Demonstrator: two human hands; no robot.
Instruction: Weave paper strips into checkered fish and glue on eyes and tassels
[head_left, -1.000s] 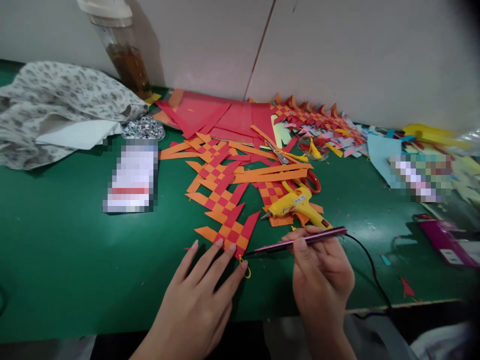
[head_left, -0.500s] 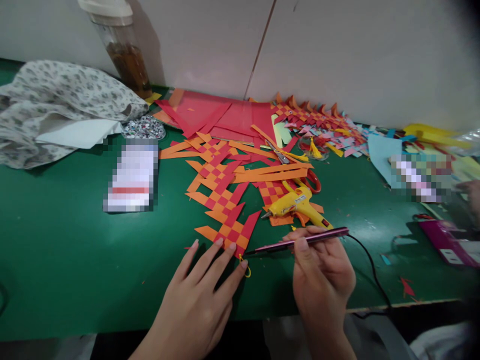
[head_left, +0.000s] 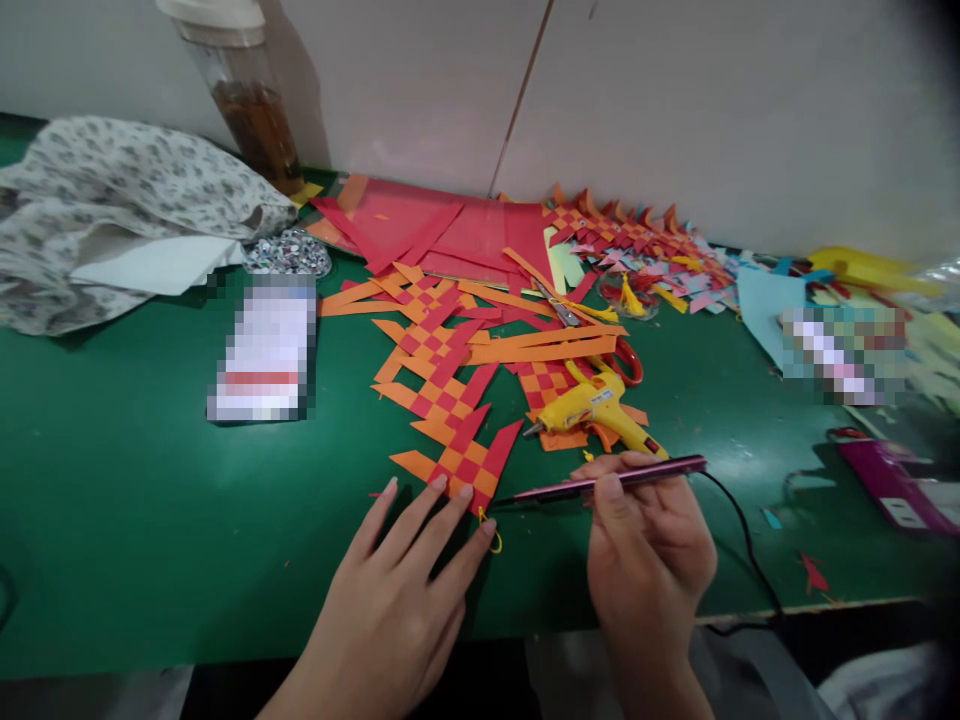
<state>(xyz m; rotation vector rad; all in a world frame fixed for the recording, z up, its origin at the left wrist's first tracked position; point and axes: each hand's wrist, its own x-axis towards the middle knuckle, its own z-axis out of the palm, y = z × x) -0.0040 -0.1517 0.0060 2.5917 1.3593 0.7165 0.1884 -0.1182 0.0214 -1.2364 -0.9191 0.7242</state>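
Observation:
My left hand point(head_left: 409, 570) lies flat with its fingers spread. Its fingertips press the near corner of a woven red-and-orange paper piece point(head_left: 456, 465), and the index finger touches a small yellow cord loop point(head_left: 496, 541) at that corner. In my right hand point(head_left: 649, 550) is a slim pair of pink and black tweezers point(head_left: 600, 484), closed in the fingers, with the dark tip pointing left beside the paper corner. Whether the tip touches the cord, I cannot tell. Just beyond my right hand lies a yellow glue gun point(head_left: 596, 405).
Scissors point(head_left: 627, 362) lie among orange paper strips point(head_left: 555, 346). Two blurred phones, one at left point(head_left: 266, 345), rest on the green table point(head_left: 135, 520). A bottle point(head_left: 255, 120) stands by the wall, near patterned cloth point(head_left: 135, 190). A purple pouch point(head_left: 885, 480) is at right.
My right hand and the tweezers have shifted very slightly to the right. Another person's hand at the right edge has left the view. My left hand stays put.

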